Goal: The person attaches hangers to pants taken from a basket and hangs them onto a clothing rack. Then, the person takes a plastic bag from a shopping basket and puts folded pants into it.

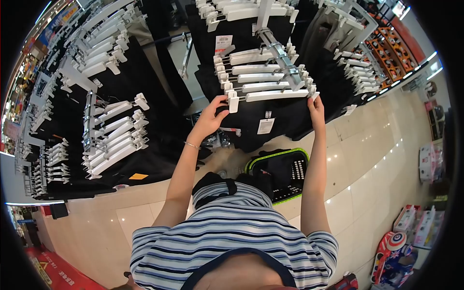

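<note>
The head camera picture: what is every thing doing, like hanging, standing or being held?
Front white hanger: on the rack, hand at each end
Left hand: at the hanger's left end; firmness of grip unclear
Right hand: pinching the hanger's right end
Black garment: hanging down
White tag: dangling in front of the garment
Green-rimmed basket: on the floor, open-topped
Bracelet: worn on the left wrist

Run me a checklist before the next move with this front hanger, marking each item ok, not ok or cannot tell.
1. Left hand at the left end of the front hanger: ok.
2. Right hand at its right end: ok.
3. Firm grip at both ends: cannot tell.
4. Hanger free of the metal rail: cannot tell.
5. White tag readable: not ok, print too small.
6. Basket on the floor, apart from both hands: ok.
</note>
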`<state>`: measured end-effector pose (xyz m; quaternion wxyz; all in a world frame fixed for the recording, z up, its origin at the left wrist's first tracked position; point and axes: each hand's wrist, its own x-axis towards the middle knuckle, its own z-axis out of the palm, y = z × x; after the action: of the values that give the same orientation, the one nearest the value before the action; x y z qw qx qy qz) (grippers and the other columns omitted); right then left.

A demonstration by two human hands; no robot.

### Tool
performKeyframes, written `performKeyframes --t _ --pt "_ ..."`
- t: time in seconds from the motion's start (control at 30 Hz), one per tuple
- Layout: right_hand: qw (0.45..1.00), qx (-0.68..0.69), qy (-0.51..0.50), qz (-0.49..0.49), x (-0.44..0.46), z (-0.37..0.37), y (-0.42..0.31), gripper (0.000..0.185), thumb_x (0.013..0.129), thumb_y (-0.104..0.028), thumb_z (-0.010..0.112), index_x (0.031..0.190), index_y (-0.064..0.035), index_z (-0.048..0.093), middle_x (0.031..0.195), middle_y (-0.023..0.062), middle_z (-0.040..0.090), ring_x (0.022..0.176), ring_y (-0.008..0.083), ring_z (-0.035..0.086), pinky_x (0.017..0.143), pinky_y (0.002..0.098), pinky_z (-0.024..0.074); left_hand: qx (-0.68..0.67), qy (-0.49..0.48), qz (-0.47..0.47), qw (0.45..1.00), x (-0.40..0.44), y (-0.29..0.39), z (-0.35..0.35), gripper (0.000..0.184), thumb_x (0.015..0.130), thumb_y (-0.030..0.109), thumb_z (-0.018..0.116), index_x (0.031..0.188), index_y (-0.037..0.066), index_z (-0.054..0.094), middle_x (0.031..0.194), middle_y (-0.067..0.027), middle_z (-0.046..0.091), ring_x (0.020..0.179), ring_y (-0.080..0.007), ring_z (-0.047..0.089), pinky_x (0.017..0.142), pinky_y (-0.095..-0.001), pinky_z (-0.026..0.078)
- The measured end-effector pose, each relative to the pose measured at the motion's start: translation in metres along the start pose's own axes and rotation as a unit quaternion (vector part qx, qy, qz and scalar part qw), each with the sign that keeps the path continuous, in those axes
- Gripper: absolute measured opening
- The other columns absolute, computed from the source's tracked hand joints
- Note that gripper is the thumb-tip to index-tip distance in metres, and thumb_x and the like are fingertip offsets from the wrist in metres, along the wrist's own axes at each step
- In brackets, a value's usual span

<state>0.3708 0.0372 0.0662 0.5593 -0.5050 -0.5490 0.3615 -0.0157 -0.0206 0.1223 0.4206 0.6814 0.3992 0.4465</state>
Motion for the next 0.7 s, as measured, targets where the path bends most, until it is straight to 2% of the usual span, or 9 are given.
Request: performKeyframes --t 0.07,0.2,0.37,0.47,0.57,0.67,0.7 --pt "1.0 0.02 0.023 0.007 -0.007 0.004 0.001 0.04 0.089 -0.029 0.057 0.116 -0.0017 0.05 0.104 0.0024 0.057 0.095 0.01 0.049 0.086 0.0236 0.0361 0.032 -0.021 -0.007 0.999 -0.002 0.006 -0.003 0.036 0.083 0.005 0.058 0.116 0.0 0.044 0.103 -0.0095 0.06 0.098 -0.0148 0.054 0.086 -0.0258 0.04" --pt "0.998 0.036 0.052 0.017 -0.019 0.004 0.01 0.037 0.088 -0.029 0.059 0.11 0.0002 0.052 0.1 0.0023 0.057 0.091 0.0096 0.049 0.083 0.0232 0.0367 0.004 0.01 0.043 0.999 -0.002 0.015 0.014 0.044 0.078 0.009 0.066 0.115 0.001 0.044 0.105 -0.0087 0.062 0.099 -0.0144 0.054 0.09 -0.0284 0.038" --pt "0.969 0.246 0.006 0.036 -0.038 -0.004 0.017 0.033 0.09 -0.029 0.055 0.107 -0.0003 0.056 0.102 0.0029 0.057 0.093 0.0101 0.049 0.08 0.024 0.0385 0.022 0.084 0.025 0.996 0.002 0.012 0.023 0.036 0.074 0.012 0.071 0.103 0.001 0.053 0.093 -0.0067 0.065 0.085 -0.0128 0.059 0.081 -0.0266 0.043" --pt "0.979 0.179 0.034 0.086 -0.04 -0.011 0.018 0.032 0.09 -0.027 0.053 0.109 -0.0017 0.056 0.095 -0.0006 0.057 0.085 0.0069 0.05 0.074 0.0217 0.0398 0.019 0.089 0.003 0.996 0.004 0.013 0.026 0.033 0.075 0.012 0.071 0.101 0.002 0.054 0.09 -0.0058 0.065 0.085 -0.0123 0.058 0.08 -0.0267 0.043" --pt "0.958 0.263 0.072 0.084 -0.036 0.002 0.001 0.028 0.091 -0.025 0.053 0.108 -0.003 0.057 0.08 -0.0056 0.052 0.071 0.002 0.046 0.064 0.0184 0.0388 0.025 0.104 0.0 0.994 0.009 0.01 0.028 0.036 0.073 0.015 0.072 0.101 0.002 0.054 0.087 -0.0068 0.064 0.084 -0.0146 0.059 0.078 -0.0276 0.044" --pt "0.951 0.295 0.036 0.085 -0.042 -0.012 0.029 0.024 0.09 -0.022 0.054 0.104 -0.0034 0.058 0.077 -0.0064 0.052 0.067 0.0027 0.047 0.062 0.0184 0.0403 0.015 0.095 -0.011 0.995 0.002 0.004 0.027 0.037 0.074 0.014 0.071 0.103 0.002 0.053 0.09 -0.0061 0.062 0.088 -0.0145 0.058 0.08 -0.0278 0.044" --pt "0.956 0.272 0.052 0.092 -0.043 -0.015 0.033 0.022 0.09 -0.02 0.055 0.103 -0.0032 0.058 0.079 -0.0048 0.054 0.069 0.0044 0.048 0.064 0.0196 0.0415 0.015 0.082 -0.002 0.997 0.002 0.003 0.025 0.037 0.074 0.014 0.071 0.104 0.002 0.053 0.092 -0.0062 0.062 0.089 -0.0146 0.057 0.081 -0.0277 0.043"
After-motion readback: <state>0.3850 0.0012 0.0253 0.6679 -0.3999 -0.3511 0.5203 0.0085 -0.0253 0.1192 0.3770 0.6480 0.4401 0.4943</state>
